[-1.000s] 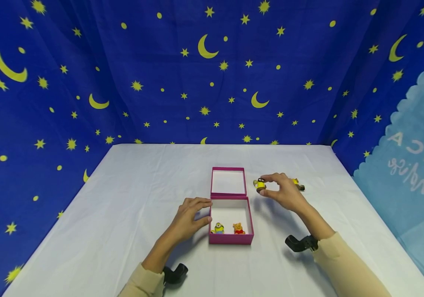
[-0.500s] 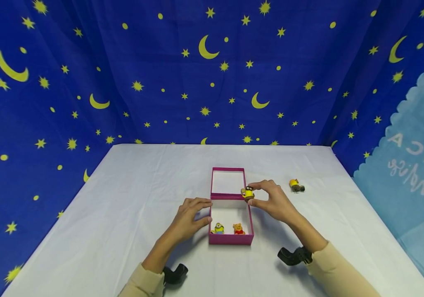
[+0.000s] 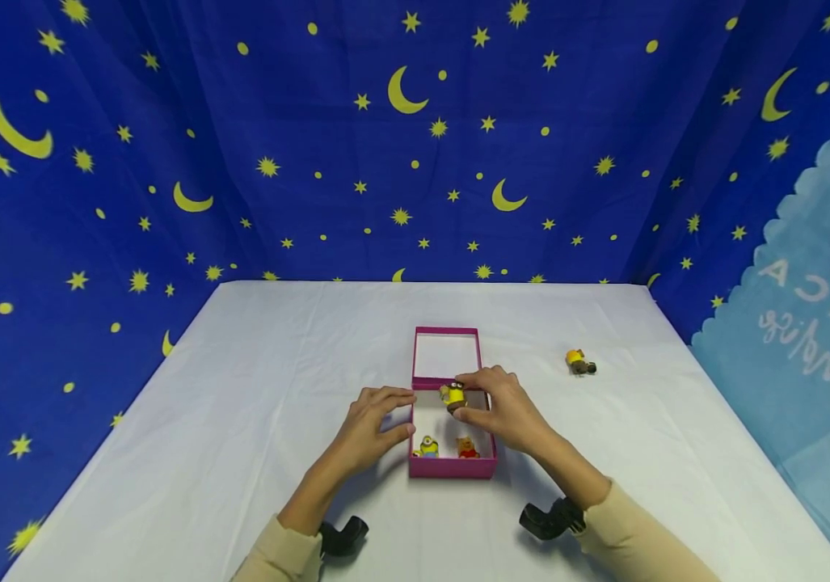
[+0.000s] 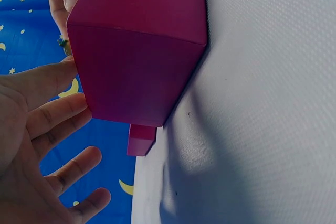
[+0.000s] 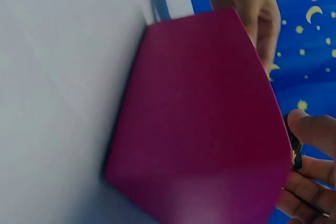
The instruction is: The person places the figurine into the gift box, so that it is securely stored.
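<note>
Between thumb and fingertips, my right hand pinches a yellow-and-brown Minion figurine above the back part of a magenta box. My left hand has its fingers loosely extended, and its fingertips touch the box's left wall, as the left wrist view shows on the magenta side. Inside the box, near its front wall, are a one-eyed Minion figurine at left and a Winnie-the-Pooh figurine in a red top at right. In the right wrist view the box wall mostly hides the held figurine.
Behind the box lies its magenta lid, white inside facing up. Another yellow-and-brown figurine lies on the white tablecloth to the right. A blue curtain with moons and stars stands behind the table.
My right hand has carried the Minion figurine leftward and toward me, from right of the lid to above the box. My left hand stays at the box's left wall.
</note>
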`<state>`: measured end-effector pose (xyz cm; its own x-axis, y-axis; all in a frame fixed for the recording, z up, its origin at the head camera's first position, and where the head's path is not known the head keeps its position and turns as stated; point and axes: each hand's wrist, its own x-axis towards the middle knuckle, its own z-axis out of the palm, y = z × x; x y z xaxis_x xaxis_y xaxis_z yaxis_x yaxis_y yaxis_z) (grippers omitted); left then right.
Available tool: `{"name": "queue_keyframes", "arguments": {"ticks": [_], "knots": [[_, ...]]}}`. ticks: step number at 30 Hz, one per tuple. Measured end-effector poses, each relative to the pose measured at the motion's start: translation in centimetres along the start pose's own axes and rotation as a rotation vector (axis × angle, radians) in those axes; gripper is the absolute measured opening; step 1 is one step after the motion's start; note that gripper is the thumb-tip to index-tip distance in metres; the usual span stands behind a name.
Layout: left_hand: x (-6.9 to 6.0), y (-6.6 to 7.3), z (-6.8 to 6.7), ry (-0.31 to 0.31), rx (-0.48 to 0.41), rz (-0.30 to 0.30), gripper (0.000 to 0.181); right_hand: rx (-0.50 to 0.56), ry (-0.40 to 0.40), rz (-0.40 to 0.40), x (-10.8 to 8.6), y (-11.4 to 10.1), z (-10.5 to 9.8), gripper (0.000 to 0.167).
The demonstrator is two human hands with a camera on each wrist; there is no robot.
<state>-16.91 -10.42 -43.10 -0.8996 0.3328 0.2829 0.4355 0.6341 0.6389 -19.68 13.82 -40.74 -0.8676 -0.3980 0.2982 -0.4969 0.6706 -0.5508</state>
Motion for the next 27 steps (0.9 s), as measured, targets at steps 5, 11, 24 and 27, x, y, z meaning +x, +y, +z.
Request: {"name": "queue_keyframes", "arguments": {"ticks": [5, 11, 24, 27], "knots": [[0.0, 0.0, 0.0, 0.001, 0.002, -0.001, 0.039, -0.028, -0.008, -0.002, 0.1, -0.9, 1.0, 0.048], [-0.1, -0.1, 0.1, 0.004, -0.002, -0.006, 0.038, -0.083, -0.004, -0.023, 0.3, -1.2, 2.2, 0.046], [0.0, 0.1, -0.2, -0.017, -0.023, -0.031, 0.040, -0.143, -0.055, 0.013, 0.7, -2.0, 3.4, 0.043], [0.0, 0.0, -0.1, -0.015, -0.025, -0.032, 0.040, -0.152, -0.061, 0.007, 0.8, -2.0, 3.6, 0.041]]}}
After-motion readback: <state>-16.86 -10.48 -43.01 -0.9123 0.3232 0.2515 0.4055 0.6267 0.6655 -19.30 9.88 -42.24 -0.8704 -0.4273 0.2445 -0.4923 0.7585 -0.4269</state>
